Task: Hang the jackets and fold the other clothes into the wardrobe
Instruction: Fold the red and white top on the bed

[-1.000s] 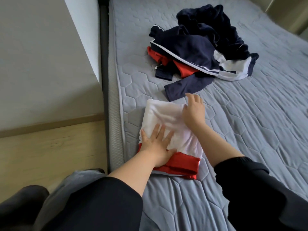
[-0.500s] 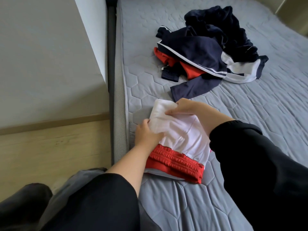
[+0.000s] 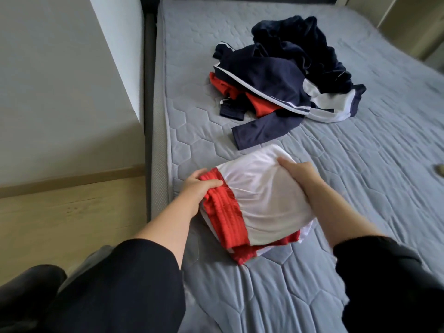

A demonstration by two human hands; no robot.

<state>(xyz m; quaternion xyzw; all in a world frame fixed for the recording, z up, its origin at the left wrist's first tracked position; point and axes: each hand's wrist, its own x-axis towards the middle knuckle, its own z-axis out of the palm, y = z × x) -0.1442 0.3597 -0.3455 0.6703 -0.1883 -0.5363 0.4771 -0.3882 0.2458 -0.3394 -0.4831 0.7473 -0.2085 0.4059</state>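
Note:
A folded white garment with a red waistband [image 3: 262, 200] is held just above the grey mattress [image 3: 360, 188], near its left edge. My left hand [image 3: 197, 186] grips the red waistband end, thumb on top. My right hand [image 3: 300, 174] holds the white far-right end, thumb over the cloth and fingers hidden beneath. Farther back on the mattress lies a heap of dark navy, white and red clothes [image 3: 286, 78], one navy sleeve trailing toward the folded garment.
A dark bed frame edge [image 3: 149, 116] and a grey wall [image 3: 60, 92] run along the left, with light wood floor [image 3: 72, 212] below. A small object [image 3: 439, 169] shows at the right edge of the mattress. No wardrobe shows in this frame.
My hands went from pressing flat on the folded garment to gripping its two ends. The garment has turned, so the red waistband now points left, and it has lifted.

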